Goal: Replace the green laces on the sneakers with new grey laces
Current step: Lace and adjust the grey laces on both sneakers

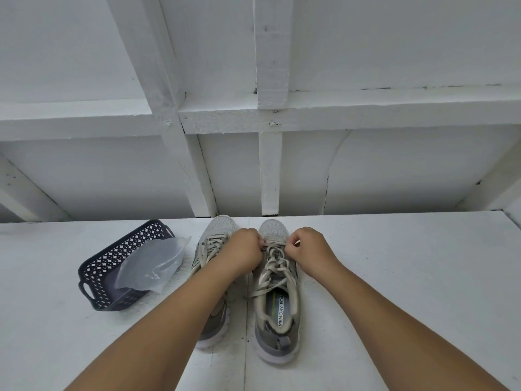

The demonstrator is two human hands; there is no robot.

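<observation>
Sneakers are parked side by side on the white table (394, 277), toes pointing at the far wall, heels toward the person, which makes sense since that puts the lace rows right under both hands. Only one view here, the head cam, so that's all I've got.

Right sneaker (277, 314) is the one being worked on. Left hand (244, 249) and right hand (306, 248) both sit at the far end of its lacing, near the toe, one on each side. Fingers on both are curled tight and pinching the lace (275, 262) at the row nearest the toe, so neither hand is loose or empty. My guess is they're tugging or feeding that row through the eyelets. The lace looks pale beige-grey to me, can't honestly call it green or grey in this light.

Left sneaker (210, 249) sits just beside it, partly hidden under the left forearm, laced up as well.

Off to the left is a dark basket (95, 273) with a clear plastic bag (152, 263) flopped over its rim, well apart from the hands. Probably where laces get kept, but I can't see any inside.
</observation>
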